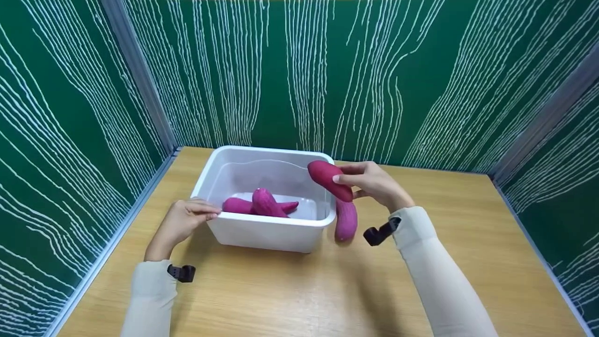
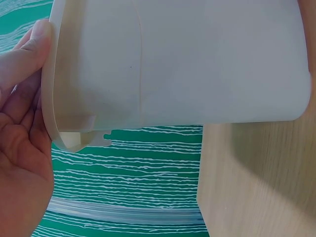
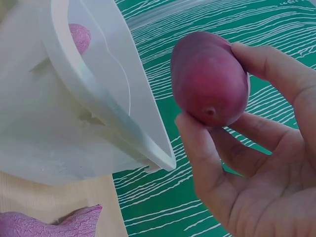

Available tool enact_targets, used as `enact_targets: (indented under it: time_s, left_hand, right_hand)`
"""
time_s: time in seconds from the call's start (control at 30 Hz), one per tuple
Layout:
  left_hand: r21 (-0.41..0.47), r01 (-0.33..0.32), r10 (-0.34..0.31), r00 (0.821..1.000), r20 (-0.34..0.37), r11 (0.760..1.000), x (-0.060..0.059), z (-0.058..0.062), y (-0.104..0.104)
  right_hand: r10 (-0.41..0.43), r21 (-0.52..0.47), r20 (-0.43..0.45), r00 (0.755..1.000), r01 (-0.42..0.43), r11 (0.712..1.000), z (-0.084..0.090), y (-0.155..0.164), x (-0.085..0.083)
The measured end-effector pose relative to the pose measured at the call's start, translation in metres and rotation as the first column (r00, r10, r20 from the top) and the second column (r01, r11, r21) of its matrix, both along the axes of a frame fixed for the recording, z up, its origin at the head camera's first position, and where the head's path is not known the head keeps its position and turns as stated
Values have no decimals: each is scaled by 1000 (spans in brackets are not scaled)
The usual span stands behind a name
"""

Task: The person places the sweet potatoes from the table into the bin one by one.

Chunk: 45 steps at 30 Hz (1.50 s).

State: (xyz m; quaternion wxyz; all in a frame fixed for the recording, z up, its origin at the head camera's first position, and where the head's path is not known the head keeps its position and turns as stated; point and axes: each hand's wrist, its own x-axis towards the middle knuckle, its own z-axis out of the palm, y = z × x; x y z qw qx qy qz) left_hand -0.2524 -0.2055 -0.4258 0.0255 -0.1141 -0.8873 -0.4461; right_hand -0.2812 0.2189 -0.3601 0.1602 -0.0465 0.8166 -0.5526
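Note:
My right hand pinches a smooth red sweet potato between thumb and fingers, raised beside the right rim of a white plastic bin. In the right wrist view its rounded end faces the camera. At the bin's near left corner my left hand grips the rim; the left wrist view shows the thumb against the rim's edge. Inside the bin lie several magenta sweet potatoes, one resting across another. A further purple sweet potato lies on the table right of the bin, partly hidden by the held one.
The bin stands on a light wooden table. Green panels with white wavy lines enclose the table at the back and both sides, with grey metal posts at the corners.

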Motion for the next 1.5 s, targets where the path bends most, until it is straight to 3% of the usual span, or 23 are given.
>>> enact_targets:
  time_s: [0.7, 0.97, 1.5]
  left_hand:
    - [-2, -17, 17, 999, 37, 1000, 0, -2, -1]
    - [-12, 15, -15, 999, -43, 1000, -1, -3, -1]
    - [12, -10, 9, 999, 38, 1000, 0, -2, -1]
  right_hand:
    - [-17, 68, -6, 1000, 18, 998, 2, -26, -13]
    - [-13, 54, -5, 1000, 14, 998, 0, -31, -17]
    - [-16, 64, -11, 1000, 17, 998, 0, -42, -17]
